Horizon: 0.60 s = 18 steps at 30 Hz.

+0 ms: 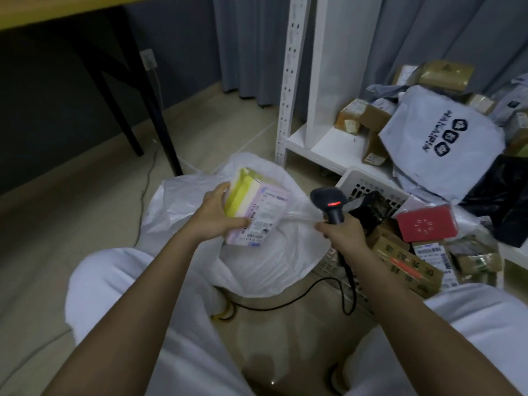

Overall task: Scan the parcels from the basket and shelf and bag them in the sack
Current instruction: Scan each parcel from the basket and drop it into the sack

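Over the mouth of a white translucent plastic sack (257, 261) on the floor, the person's left hand (217, 215) grips a pale pink and yellow cardboard box parcel (257, 212), fingers curled round its near lower edge and thumb against the yellow side, so that the printed label with barcodes faces right. The parcel is tilted and sits above the sack, not inside it. The right hand (340, 232) is wrapped round the handle of a black handheld barcode scanner (328, 205), whose head points left toward the parcel and shows a red light; the same hand also pinches a stretched fold of the sack's rim. The scanner's black cable (314, 295) loops down to the floor between the person's white-trousered knees.

Just right of the sack stands a white perforated plastic basket (368, 184), holding a red flat box (425, 222), a brown cardboard carton with printed characters (405, 264) and other small labelled parcels. Behind it, a white metal shelf (323, 144) carries a heap of brown boxes, a large pale grey mailer bag with dark blue print (437, 138) and a black plastic bag (503, 195). At the upper left, a black-legged table with a yellow top (57, 10) stands against a dark wall.
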### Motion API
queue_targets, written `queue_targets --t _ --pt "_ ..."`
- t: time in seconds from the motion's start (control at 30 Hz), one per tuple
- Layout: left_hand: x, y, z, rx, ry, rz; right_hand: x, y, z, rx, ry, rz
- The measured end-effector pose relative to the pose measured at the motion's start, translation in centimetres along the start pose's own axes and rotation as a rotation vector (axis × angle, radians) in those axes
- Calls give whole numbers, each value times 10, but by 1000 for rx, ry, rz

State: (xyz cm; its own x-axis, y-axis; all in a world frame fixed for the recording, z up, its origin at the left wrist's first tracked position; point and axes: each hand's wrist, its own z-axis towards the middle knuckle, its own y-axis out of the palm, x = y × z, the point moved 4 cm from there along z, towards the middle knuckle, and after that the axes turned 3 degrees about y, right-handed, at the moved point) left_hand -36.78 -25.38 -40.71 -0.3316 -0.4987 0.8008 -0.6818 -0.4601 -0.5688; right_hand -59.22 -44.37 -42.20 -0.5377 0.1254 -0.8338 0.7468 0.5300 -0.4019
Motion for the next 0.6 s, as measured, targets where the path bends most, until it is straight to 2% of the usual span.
queue_targets --t 0.17,0.3,0.37,0.47,0.53,0.6 --pt "-13 18 -4 -302 142 540 -11 30 31 22 -221 -354" --pt "-22 40 14 -397 148 762 -15 56 56 25 -367 -788" --pt "-24 50 27 -406 143 850 -16 63 65 48 -373 -878" --pt "-30 61 42 -399 137 1013 -22 67 80 39 -292 -758" --pt "-36 62 56 -344 130 1092 -35 66 86 56 -236 -494" --pt "-38 56 73 -222 116 1161 -53 61 88 98 -180 -106"
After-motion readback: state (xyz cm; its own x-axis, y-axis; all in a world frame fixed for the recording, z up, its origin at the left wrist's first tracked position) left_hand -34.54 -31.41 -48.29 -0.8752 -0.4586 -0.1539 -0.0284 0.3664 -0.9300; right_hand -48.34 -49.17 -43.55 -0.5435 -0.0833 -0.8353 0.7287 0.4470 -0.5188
